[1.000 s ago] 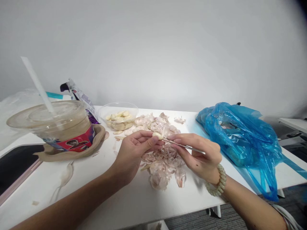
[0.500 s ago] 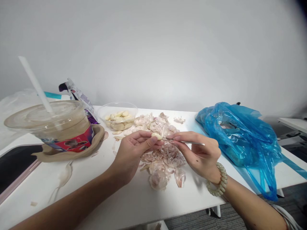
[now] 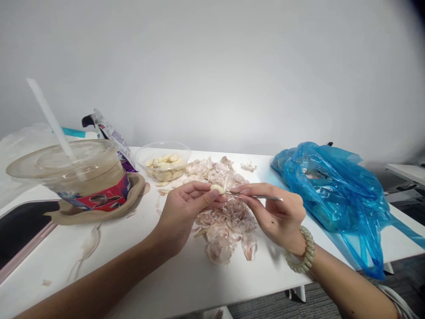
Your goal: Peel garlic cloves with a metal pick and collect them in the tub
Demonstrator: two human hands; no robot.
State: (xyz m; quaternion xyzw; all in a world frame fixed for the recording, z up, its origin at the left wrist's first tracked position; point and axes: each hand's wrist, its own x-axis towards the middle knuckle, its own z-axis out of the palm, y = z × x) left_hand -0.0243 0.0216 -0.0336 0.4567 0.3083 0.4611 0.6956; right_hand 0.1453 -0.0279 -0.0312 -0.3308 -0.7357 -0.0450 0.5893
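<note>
A pale garlic clove (image 3: 217, 189) is pinched between the thumb and fingers of my left hand (image 3: 189, 210). My right hand (image 3: 274, 212) grips a thin metal tool (image 3: 265, 197), its handle pointing right and its tip hidden at my fingertips, close to the clove; its exact kind cannot be made out. Below and behind both hands spreads a heap of garlic skins (image 3: 229, 221). Beyond my left hand stands a clear plastic bowl (image 3: 184, 155) with several peeled garlic cloves (image 3: 164, 166) inside.
At the left, a large drink cup (image 3: 89, 177) with a white straw sits in a cardboard holder (image 3: 99, 217). A dark tablet-like object (image 3: 23, 230) lies beside it. Behind is a purple wrapper (image 3: 114, 137). A blue plastic bag (image 3: 332, 190) rests on the right of the white table (image 3: 159, 283).
</note>
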